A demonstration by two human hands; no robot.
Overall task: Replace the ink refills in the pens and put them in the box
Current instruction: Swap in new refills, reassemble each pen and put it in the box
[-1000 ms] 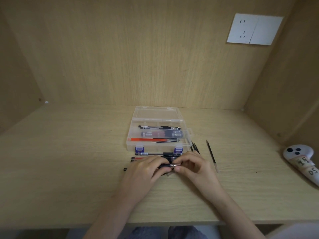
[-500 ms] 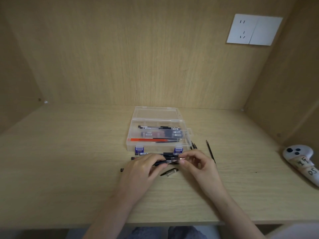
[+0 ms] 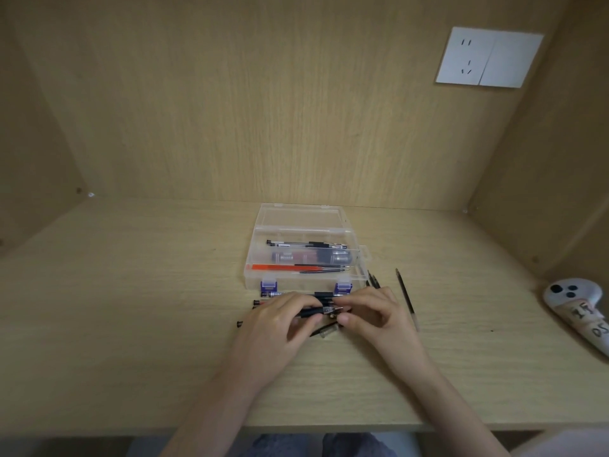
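On the worktop (image 3: 131,308), just in front of the open clear box (image 3: 253,258), the left hand (image 3: 280,321) grips a black pen barrel (image 3: 311,312). The right hand (image 3: 379,318) has its fingers (image 3: 357,300) pinched on the barrel's tip end. Barrel and tip should be held in line and turned gently.

Pale wood grain, clear plastic, spots of purple and orange-red.
The desk (image 3: 131,324) was light tan wood grain. The box (image 3: 303,230) at its middle was transparent with purple latches (image 3: 268,285); inside lay an orange-red refill (image 3: 273,267). The pen (image 3: 311,312) before it and the loose refill (image 3: 404,291) were black. The socket plate (image 3: 487,57) was white. At the right edge, the controller (image 3: 573,301) was white with black buttons and black-marked tan tape.
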